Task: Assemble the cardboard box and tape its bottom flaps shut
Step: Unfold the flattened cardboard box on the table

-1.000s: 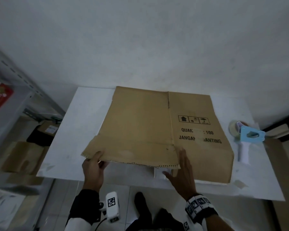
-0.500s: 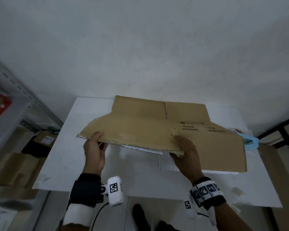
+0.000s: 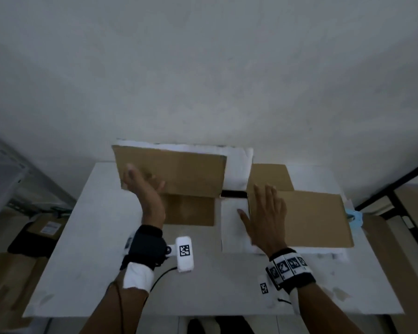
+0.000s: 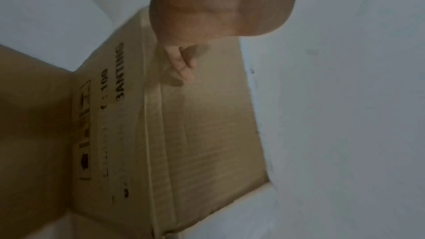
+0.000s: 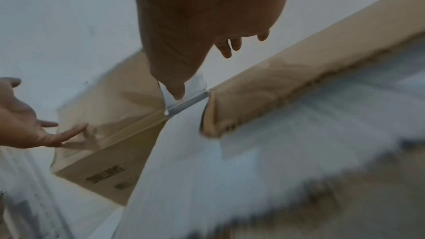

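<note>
A brown cardboard box [image 3: 188,210] stands partly opened on the white table [image 3: 87,273], its white inner side [image 3: 234,227] showing in the middle. My left hand [image 3: 144,186] has straight fingers and presses against the raised left flap [image 3: 179,169]. In the left wrist view its fingertips [image 4: 184,68] touch the cardboard near the printed panel [image 4: 112,115]. My right hand [image 3: 266,213] lies flat on the right flap [image 3: 314,218], fingers spread. A blue tape dispenser [image 3: 354,216] peeks out behind that flap at the table's right edge, mostly hidden.
A grey metal shelf [image 3: 5,169] stands at the left, with cardboard boxes [image 3: 46,227] on the floor below it. The white wall [image 3: 203,80] is close behind the table. Brown cardboard [image 3: 408,249] leans at the right. The table's near half is bare.
The flat box has been lifted and pulled open. My left hand has swung the left flap up and away; my right hand has moved right onto the other flap, which now hides most of the dispenser.
</note>
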